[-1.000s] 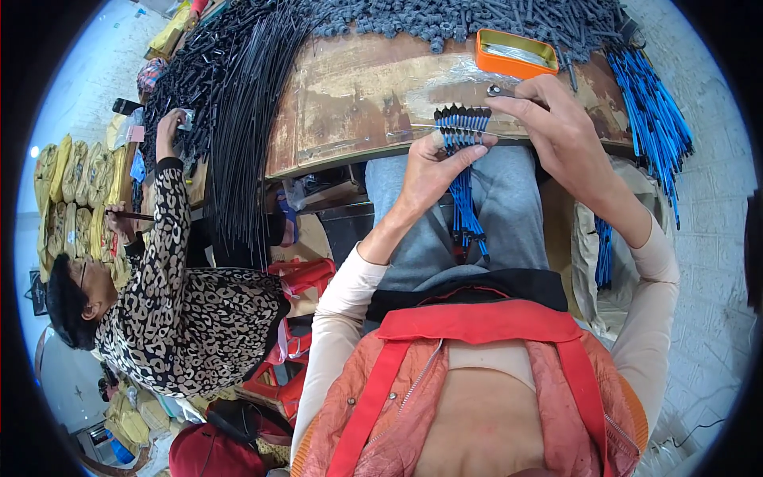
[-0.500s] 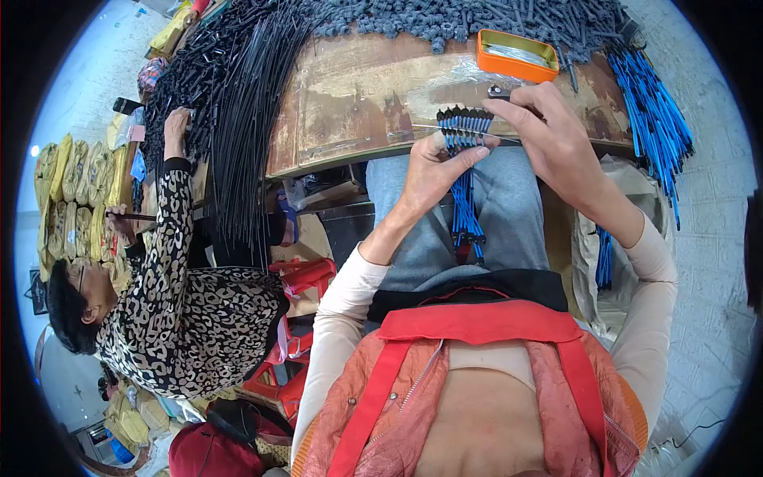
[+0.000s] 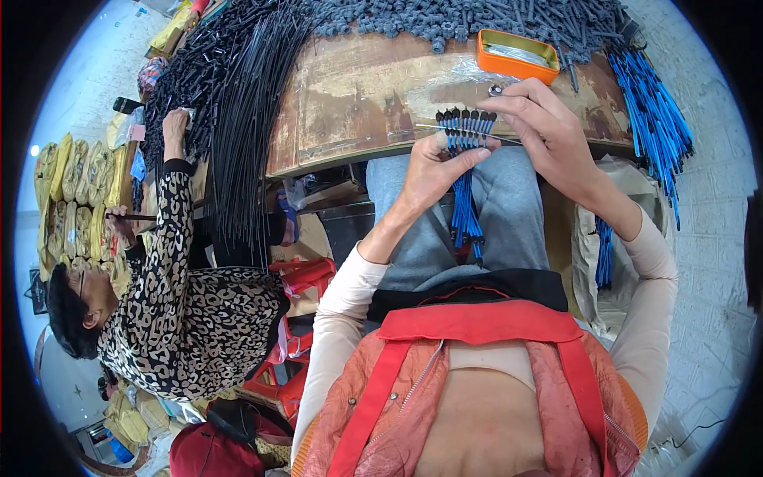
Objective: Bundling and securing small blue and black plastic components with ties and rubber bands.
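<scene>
My left hand [image 3: 433, 173] is closed round a fanned bundle of thin blue and black rods [image 3: 464, 195], above my lap at the table's near edge. Their black tips point up past my fingers, and the lower ends hang between my knees. Across the bundle lies a thin, pale metal strip or wire [image 3: 429, 126], its right end reaching my right hand [image 3: 560, 139]. Those right fingers are bent close together beside the tips. At them shows a small tool with a round metal end [image 3: 495, 91], mostly hidden by the hand.
An orange tin [image 3: 518, 71] of thin pale pieces stands on the wooden table [image 3: 350, 95]. Grey parts [image 3: 445, 20] are heaped behind, long black rods [image 3: 258, 119] at left. Blue rods [image 3: 652, 119] hang over the right edge. A co-worker [image 3: 183, 318] reaches into black parts at left.
The rods' tips have spread wider apart in my left hand. My right fingers have shifted slightly left, and the small tool has turned so its round end shows more.
</scene>
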{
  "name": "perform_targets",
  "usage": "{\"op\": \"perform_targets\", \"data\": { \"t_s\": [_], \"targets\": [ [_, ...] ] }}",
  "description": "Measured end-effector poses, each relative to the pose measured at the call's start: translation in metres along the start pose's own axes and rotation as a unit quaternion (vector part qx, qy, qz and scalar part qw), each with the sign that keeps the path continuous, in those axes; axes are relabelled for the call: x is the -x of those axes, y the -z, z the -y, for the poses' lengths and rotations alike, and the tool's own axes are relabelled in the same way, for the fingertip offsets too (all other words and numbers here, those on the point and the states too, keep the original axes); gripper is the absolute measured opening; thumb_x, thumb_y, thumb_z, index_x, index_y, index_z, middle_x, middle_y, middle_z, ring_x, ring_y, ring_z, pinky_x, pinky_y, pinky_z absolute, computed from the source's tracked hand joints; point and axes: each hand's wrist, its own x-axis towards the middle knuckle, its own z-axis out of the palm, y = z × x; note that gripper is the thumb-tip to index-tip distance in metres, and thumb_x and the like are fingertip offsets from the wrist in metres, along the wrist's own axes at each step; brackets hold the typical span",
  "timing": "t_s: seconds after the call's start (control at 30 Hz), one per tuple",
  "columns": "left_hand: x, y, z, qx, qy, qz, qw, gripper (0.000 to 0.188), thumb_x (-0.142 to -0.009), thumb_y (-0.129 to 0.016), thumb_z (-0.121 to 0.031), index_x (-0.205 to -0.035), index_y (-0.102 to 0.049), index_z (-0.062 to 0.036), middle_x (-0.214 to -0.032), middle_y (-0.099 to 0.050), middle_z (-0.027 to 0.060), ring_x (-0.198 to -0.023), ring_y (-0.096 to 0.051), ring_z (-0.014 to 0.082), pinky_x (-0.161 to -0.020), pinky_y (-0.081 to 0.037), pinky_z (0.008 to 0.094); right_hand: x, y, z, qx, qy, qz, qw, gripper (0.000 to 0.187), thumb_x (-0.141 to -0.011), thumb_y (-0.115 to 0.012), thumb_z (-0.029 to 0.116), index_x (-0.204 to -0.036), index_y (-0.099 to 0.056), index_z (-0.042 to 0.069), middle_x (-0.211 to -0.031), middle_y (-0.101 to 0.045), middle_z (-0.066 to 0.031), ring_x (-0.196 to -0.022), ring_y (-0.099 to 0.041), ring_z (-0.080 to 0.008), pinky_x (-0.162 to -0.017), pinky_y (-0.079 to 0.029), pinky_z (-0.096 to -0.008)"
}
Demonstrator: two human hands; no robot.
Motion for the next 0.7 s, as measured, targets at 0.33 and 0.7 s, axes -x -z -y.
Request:
{"op": "perform_targets", "data": {
  "t_s": [0.33,0.7],
  "targets": [
    [-0.012,0.013,0.004,0.002,0.015,0.004,1.000,0.020,-0.089,-0.068,-0.002,-0.109,-0.069,-0.0008,-0.102,-0.073,0.0061,-0.094,-0.065,0.0097,-0.083,-0.052,0.0243,-0.012,-0.006,-0.018,0.006,0.013,0.020,1.000,0.033,-0.087,-0.056,-0.007,-0.116,-0.065,0.004,-0.101,-0.057,-0.0128,-0.094,-0.059,-0.0270,-0.083,-0.047,-0.0334],
    [-0.014,0.012,0.009,0.020,0.007,-0.034,0.999,0.020,-0.089,-0.068,-0.002,-0.109,-0.069,-0.0014,-0.103,-0.073,0.0066,-0.095,-0.065,0.0094,-0.083,-0.052,0.0240,-0.014,-0.009,-0.012,-0.013,-0.043,0.028,0.999,0.037,-0.087,-0.051,-0.009,-0.119,-0.065,0.005,-0.097,-0.054,-0.0117,-0.089,-0.056,-0.0248,-0.079,-0.045,-0.0313]
  ]
}}
